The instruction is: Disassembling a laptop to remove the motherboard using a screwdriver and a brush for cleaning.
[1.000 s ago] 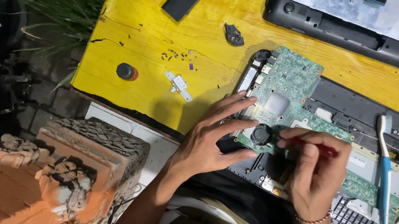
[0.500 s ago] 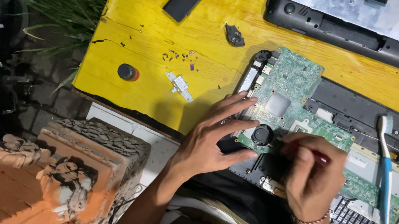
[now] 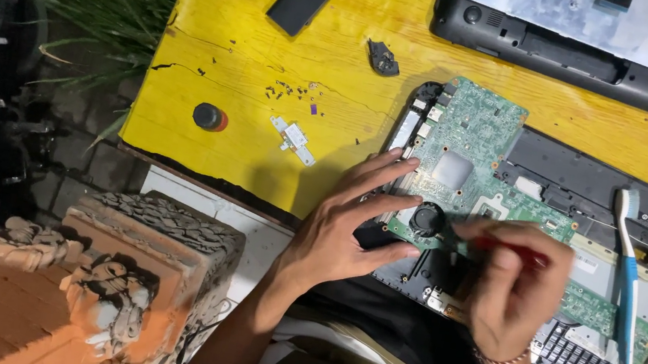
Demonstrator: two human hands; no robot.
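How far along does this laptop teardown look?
Done: the laptop base lies open, its green circuit board lifted askew, with loose screws on the yellow table. In hand: the left hand steadies the board while the right hand holds a red tool by the round black part. Left: the board sits in the base.

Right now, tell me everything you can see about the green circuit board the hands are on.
The green circuit board is a flat, irregular laptop mainboard lying at a slant over the black opened laptop base on the yellow table. It carries a silvery square chip, small connectors and a black round part near its lower edge. The left hand rests its fingers on the board's lower left edge; the right hand covers part of it, holding a thin red-handled tool against it.
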